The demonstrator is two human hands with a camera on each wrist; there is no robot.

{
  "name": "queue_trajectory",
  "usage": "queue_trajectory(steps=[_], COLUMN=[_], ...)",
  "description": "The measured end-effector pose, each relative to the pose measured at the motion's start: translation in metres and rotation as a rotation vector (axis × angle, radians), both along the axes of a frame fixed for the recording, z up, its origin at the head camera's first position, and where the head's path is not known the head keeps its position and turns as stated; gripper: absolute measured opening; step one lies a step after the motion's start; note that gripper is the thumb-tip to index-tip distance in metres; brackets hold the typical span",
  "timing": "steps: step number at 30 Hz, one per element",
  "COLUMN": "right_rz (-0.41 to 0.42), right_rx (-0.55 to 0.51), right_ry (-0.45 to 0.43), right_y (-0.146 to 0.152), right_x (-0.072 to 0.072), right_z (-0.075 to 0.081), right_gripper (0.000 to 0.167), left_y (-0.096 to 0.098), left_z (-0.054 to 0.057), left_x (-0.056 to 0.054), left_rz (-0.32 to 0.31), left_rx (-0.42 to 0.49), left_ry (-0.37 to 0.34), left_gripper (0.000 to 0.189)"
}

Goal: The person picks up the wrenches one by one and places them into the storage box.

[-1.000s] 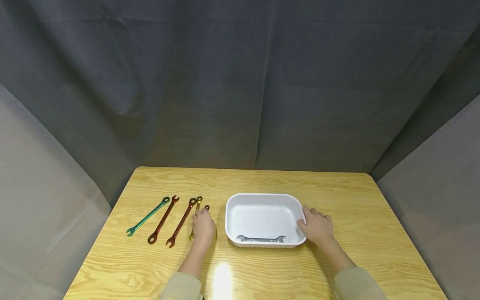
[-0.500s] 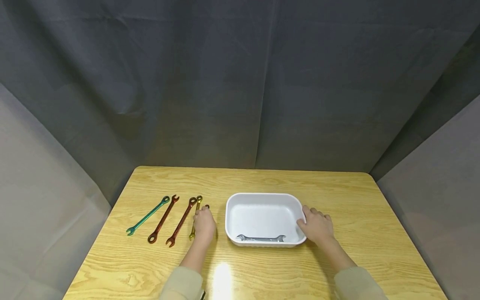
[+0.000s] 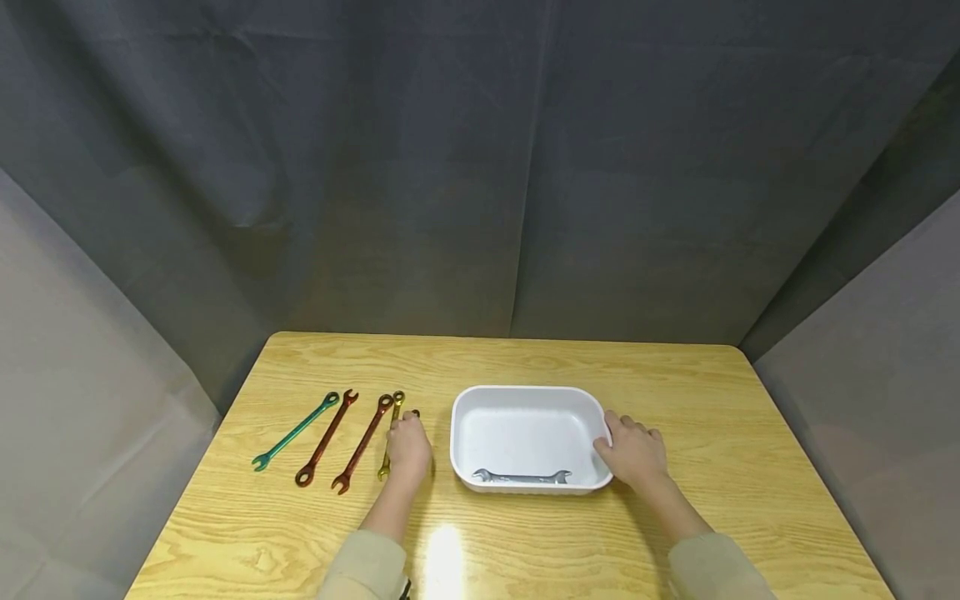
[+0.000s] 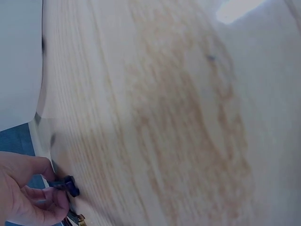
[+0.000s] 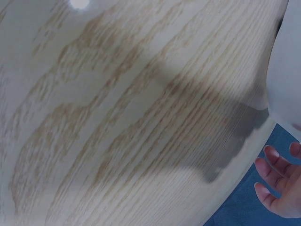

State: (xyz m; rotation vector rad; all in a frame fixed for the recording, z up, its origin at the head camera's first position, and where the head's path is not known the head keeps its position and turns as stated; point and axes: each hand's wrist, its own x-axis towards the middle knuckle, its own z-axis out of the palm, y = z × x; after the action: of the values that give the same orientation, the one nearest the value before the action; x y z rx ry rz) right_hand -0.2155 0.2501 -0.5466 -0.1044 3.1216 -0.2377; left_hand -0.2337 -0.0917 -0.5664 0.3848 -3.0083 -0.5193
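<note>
My left hand [image 3: 409, 446] pinches a small dark wrench [image 4: 69, 186] between thumb and fingers; in the head view the hand covers most of it and one end [image 3: 416, 412] pokes out past the knuckles. Just left of that hand lies a yellow wrench [image 3: 397, 408], partly covered by the fingers. My right hand [image 3: 633, 450] holds the right rim of a white plastic bin [image 3: 525, 489], thumb over the edge. Several of its fingers [image 5: 270, 172] show loosely bent outside the bin in the right wrist view. A silver open-ended wrench [image 3: 522, 478] lies inside along the near wall.
Left of the yellow wrench lie a red wrench [image 3: 363, 443], another red wrench [image 3: 327, 437] and a green wrench [image 3: 296, 431], all slanted. The wooden table [image 3: 675, 375] has grey cloth [image 3: 420, 167] behind it and pale panels at both sides.
My left fingers have shifted slightly right around the small dark wrench, uncovering a bit more of the yellow one. The right hand and the bin stay in place.
</note>
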Motion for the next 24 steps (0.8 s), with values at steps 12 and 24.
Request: queue_trajectory(steps=[12, 24], right_rz=[-0.002, 0.005], right_rx=[0.002, 0.000], right_ry=[0.003, 0.022], right_y=[0.0000, -0.0002], right_x=[-0.0003, 0.0001], right_z=[-0.0001, 0.0005], right_gripper=[0.053, 0.049], left_y=[-0.0028, -0.0030], left_z=[-0.0045, -0.0074], left_x=[0.0016, 0.0034], left_rz=[-0.026, -0.063], left_rx=[0.047, 0.094], left_ry=[0.028, 0.136], left_gripper=[0.037, 0.040])
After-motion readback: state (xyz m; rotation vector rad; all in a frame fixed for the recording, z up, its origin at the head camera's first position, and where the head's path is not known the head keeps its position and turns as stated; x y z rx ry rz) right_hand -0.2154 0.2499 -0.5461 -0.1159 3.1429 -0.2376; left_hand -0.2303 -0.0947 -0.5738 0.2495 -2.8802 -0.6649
